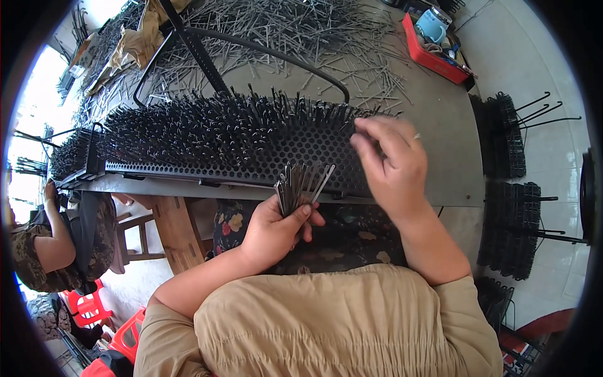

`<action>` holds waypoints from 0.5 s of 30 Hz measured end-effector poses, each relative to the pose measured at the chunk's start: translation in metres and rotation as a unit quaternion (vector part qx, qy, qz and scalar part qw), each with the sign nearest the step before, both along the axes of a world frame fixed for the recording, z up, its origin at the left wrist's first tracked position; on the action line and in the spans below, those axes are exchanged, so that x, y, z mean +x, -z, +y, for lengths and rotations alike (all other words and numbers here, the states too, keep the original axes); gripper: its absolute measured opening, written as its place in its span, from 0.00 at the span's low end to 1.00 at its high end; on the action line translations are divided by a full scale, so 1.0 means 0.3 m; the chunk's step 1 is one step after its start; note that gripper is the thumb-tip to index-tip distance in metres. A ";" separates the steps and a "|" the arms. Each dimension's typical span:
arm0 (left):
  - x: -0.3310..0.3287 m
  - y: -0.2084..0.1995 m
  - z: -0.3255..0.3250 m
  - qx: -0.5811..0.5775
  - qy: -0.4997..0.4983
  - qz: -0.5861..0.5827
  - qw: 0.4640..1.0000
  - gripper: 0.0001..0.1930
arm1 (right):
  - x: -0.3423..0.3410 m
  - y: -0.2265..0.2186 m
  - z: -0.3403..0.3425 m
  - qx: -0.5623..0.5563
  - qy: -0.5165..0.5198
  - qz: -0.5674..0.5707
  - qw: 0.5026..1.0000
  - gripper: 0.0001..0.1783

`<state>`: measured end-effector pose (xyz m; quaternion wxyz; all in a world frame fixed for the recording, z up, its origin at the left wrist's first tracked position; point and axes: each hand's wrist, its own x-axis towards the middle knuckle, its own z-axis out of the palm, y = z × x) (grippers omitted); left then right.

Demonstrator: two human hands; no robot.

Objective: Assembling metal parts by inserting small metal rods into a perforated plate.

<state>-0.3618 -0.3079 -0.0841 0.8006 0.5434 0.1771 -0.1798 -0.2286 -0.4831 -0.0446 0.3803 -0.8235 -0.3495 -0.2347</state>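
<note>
My left hand [271, 231] is closed around a bundle of thin metal strips [293, 188], held upright in front of my lap. One lighter strip [324, 181] leans out to the right of the bundle. Beyond it lies a long black perforated rack [314, 147], its holes filled at the left and back with several upright black strips [188, 129] with curled tops. Bare holes show at the rack's right front. My right hand [392, 157] hovers over the rack's right end, thumb and forefinger drawn together. Its upper fingers are slightly blurred, and what they pinch, if anything, cannot be made out.
Loose metal strips [270, 31] cover the back of the grey table [440, 119]. A black bar frame [270, 53] rises over the rack. A red tray [433, 60] with a blue cup [431, 26] stands back right. Black racks [512, 229] hang at right; a person [53, 242] sits at left.
</note>
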 end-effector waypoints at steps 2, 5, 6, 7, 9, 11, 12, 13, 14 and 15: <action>-0.007 -0.002 -0.004 -0.015 -0.003 -0.017 1.000 0.07 | -0.100 -0.022 0.016 0.128 -0.049 0.358 0.924 0.20; 0.001 -0.036 -0.016 -0.032 0.006 -0.035 0.999 0.08 | -0.128 0.021 0.016 0.148 -0.140 0.436 0.877 0.16; 0.003 -0.043 -0.018 -0.033 0.013 -0.035 0.999 0.08 | -0.127 0.005 0.003 0.180 -0.115 0.477 0.852 0.14; 0.006 -0.041 -0.017 -0.034 0.015 -0.035 0.999 0.08 | -0.119 -0.023 -0.005 0.212 -0.090 0.516 0.825 0.11; 0.002 -0.031 -0.003 -0.016 0.009 -0.025 1.000 0.08 | -0.054 -0.019 -0.031 0.306 -0.081 0.477 0.820 0.09; -0.002 -0.008 0.008 -0.009 0.009 -0.008 1.000 0.08 | 0.013 0.009 -0.072 0.347 -0.036 0.344 0.872 0.08; 0.003 -0.006 0.004 -0.004 0.015 0.005 1.000 0.08 | 0.041 0.023 -0.101 0.348 -0.004 0.259 0.901 0.08; 0.008 -0.010 -0.001 -0.007 0.018 0.002 1.000 0.08 | 0.056 0.024 -0.124 0.346 -0.001 0.255 0.903 0.08; 0.008 -0.010 -0.002 0.004 0.019 0.008 1.000 0.09 | 0.067 0.033 -0.137 0.338 0.007 0.223 0.914 0.08; 0.008 -0.010 -0.004 0.014 0.020 0.014 1.000 0.09 | 0.073 0.038 -0.142 0.330 0.016 0.191 0.924 0.09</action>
